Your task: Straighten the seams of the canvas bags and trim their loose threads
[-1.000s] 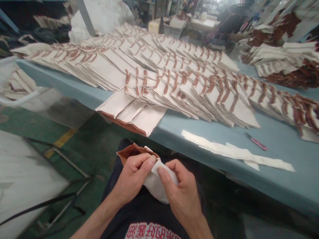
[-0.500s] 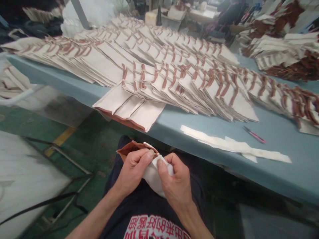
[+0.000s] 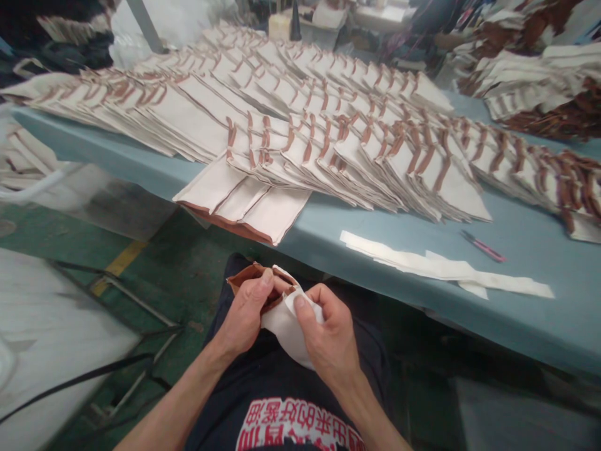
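Note:
A cream fabric pouch with a brown lining point(image 3: 292, 335) is held over my lap, its mouth partly spread. My left hand point(image 3: 247, 310) is closed on the brown-edged rim at the left, thumb on top and fingers partly hidden inside the opening. At the right, my right hand point(image 3: 328, 326) pinches the pouch's edge together with a small white piece of fabric, thumb on top. A similar flat pouch point(image 3: 244, 203) with dark seam lines lies just beyond, overhanging the table edge.
Rows of overlapping cream pouches with brown edges point(image 3: 357, 156) cover much of the blue table point(image 3: 399, 241). White fabric strips point(image 3: 441, 269) and pink-handled thread snips point(image 3: 483, 245) lie at its right front. A pale surface on a metal frame point(image 3: 61, 338) stands at left.
My left hand has shifted left along the rim, away from my right hand, and the pouch's mouth is wider. My right hand keeps its pinch.

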A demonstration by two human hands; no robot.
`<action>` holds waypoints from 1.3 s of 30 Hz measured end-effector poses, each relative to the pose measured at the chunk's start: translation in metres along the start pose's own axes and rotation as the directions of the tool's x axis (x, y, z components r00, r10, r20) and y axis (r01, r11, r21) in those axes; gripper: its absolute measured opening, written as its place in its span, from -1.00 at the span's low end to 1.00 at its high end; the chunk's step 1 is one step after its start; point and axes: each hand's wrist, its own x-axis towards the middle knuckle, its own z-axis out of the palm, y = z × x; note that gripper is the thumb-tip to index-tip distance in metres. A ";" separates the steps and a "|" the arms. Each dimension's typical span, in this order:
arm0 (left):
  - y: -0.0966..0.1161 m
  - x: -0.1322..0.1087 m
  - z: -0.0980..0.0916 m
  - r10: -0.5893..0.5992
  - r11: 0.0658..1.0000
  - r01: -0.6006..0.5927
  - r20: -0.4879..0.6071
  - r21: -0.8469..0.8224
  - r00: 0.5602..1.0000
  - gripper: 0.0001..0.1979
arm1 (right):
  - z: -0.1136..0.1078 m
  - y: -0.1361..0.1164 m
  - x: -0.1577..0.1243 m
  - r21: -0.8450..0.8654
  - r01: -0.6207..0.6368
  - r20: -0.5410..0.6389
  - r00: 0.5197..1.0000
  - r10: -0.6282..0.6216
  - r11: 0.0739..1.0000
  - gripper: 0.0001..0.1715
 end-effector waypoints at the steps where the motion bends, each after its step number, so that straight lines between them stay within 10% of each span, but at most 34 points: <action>1: 0.000 -0.001 -0.001 0.013 0.999 -0.013 0.016 0.035 1.000 -0.43 | 0.000 0.001 0.000 -0.006 0.008 -0.008 1.000 -0.008 1.000 -0.60; 10: 0.016 -0.005 0.003 0.049 0.977 -0.053 0.025 0.207 0.998 -0.80 | 0.007 0.008 -0.001 -0.036 0.021 -0.048 0.999 -0.023 0.999 -0.63; 30: 0.017 -0.025 0.033 0.425 0.725 -0.257 -0.122 0.639 0.897 -0.84 | 0.012 0.017 -0.001 0.066 0.010 0.075 0.997 -0.015 0.998 -0.60; 39: 0.008 -0.017 0.026 0.017 0.996 0.001 -0.216 0.085 0.976 -0.90 | 0.025 0.021 -0.002 0.156 0.031 -0.070 0.997 -0.020 0.987 -0.53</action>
